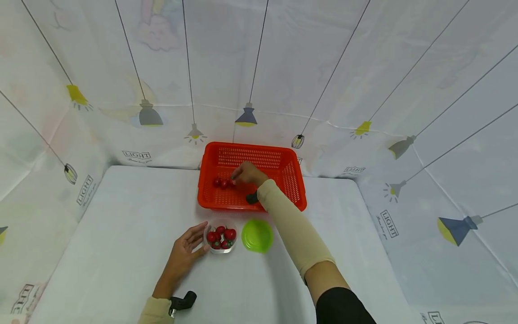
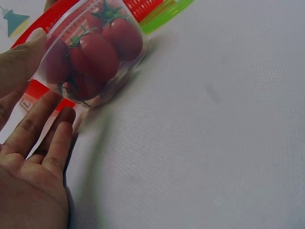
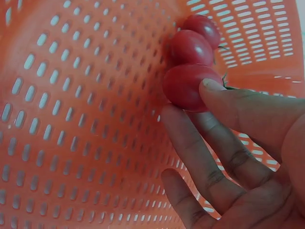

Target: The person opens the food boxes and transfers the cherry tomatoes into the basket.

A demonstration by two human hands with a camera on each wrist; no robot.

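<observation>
My right hand (image 1: 248, 174) is inside the red basket (image 1: 204, 182), with thumb and fingers pinching a cherry tomato (image 3: 183, 88). Two more tomatoes (image 3: 191, 47) lie in a row against it on the basket's floor. On the table, a clear round tub (image 1: 220, 251) holds several red tomatoes (image 2: 95, 55) with green stems. My left hand (image 1: 187, 247) rests at the tub's left side, its thumb and fingers extended along the wall. Part of its index finger is hidden in the left wrist view.
A bright green lid (image 1: 257, 236) lies right of the tub, just in front of the basket. White cloth covers the table (image 1: 133, 216). Printed curtains (image 1: 162, 67) with lamp drawings stand close behind the basket and at both sides.
</observation>
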